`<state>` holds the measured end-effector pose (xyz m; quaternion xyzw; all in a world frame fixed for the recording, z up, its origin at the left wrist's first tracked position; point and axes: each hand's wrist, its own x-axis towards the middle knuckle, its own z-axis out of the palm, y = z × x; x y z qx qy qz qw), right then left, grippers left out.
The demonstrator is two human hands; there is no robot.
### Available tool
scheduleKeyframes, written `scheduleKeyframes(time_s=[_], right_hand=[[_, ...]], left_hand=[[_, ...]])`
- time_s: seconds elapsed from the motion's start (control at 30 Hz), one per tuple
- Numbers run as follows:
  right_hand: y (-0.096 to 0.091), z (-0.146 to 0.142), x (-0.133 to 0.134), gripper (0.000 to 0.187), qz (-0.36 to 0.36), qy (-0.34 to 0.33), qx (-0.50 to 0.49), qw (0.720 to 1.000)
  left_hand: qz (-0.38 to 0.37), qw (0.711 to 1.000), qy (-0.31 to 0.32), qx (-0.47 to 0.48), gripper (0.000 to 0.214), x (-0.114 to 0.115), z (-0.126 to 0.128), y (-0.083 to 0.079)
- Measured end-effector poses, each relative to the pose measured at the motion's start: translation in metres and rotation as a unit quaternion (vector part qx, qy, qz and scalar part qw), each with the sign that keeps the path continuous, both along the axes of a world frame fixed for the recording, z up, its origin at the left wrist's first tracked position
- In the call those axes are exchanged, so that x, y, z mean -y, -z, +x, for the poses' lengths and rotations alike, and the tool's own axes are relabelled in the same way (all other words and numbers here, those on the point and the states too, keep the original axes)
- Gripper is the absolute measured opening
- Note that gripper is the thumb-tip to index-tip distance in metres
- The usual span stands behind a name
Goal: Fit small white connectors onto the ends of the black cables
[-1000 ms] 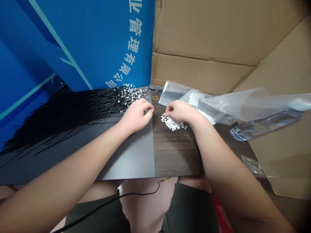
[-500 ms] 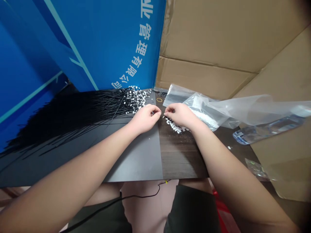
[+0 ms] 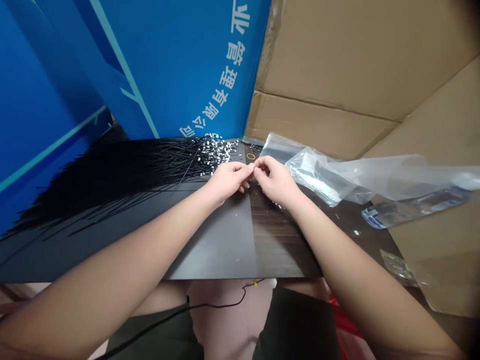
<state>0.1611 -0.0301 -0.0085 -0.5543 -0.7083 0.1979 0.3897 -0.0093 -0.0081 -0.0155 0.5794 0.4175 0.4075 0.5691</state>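
Head view: the left hand (image 3: 228, 181) and the right hand (image 3: 275, 181) meet above the line where a gray sheet (image 3: 213, 245) joins the brown wood of the bench (image 3: 283, 240). Earlier the two hands stood a little apart. Now the fingertips (image 3: 250, 169) of both hands touch. The fingers on both hands are curled and pinched, not open. Something tiny may sit between them, but it is too small to tell what it is.

A heap of small white bits (image 3: 278, 204) lay in plain sight by the right hand before. Now that hand covers most of it, and only a few bits show. More white bits (image 3: 217, 150) sit at the ends of the black ties (image 3: 123, 170), which are long, thin and shiny, and fan out over the gray sheet like hair. A small yellow ring (image 3: 251, 156) lies just past the hands.

To the right is a soft, clear plastic bag (image 3: 318, 172), which crinkles up near a stiff clear pack (image 3: 414, 210). Behind stand brown cardboard (image 3: 330, 65) and a blue board (image 3: 187, 65) with white letters.
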Motion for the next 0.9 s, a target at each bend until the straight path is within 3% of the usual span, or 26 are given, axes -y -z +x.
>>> scheduleKeyframes(time_s=[0.1, 0.27, 0.53, 0.63, 0.73, 0.8, 0.9], right_hand=[[0.001, 0.003, -0.004, 0.007, -0.011, 0.004, -0.061, 0.998], [0.002, 0.011, -0.009, 0.017, -0.036, -0.020, -0.137, 0.990], [-0.006, 0.005, 0.005, 0.012, 0.012, 0.007, -0.002, 1.000], [-0.017, 0.010, 0.002, 0.019, -0.023, -0.008, 0.006, 1.000], [-0.033, 0.018, -0.024, 0.025, -0.044, 0.055, 0.010, 0.997], [-0.040, 0.023, -0.054, 0.022, -0.036, 0.107, 0.117, 0.987], [-0.041, 0.024, -0.100, 0.021, -0.066, 0.130, 0.302, 0.942]], left_hand=[[-0.040, 0.997, 0.015, 0.062, 0.010, 0.001, 0.000, -0.001], [-0.019, 0.999, 0.015, 0.037, 0.016, 0.000, -0.001, -0.001], [-0.086, 0.992, -0.007, 0.096, 0.015, 0.000, -0.001, -0.002], [-0.068, 0.994, -0.023, 0.083, 0.017, -0.004, -0.002, 0.000], [-0.007, 0.999, -0.033, 0.028, 0.021, -0.007, -0.002, 0.004], [0.036, 0.999, -0.024, -0.020, 0.021, -0.008, -0.003, 0.007], [0.106, 0.990, 0.001, -0.088, 0.025, -0.008, -0.004, 0.010]])
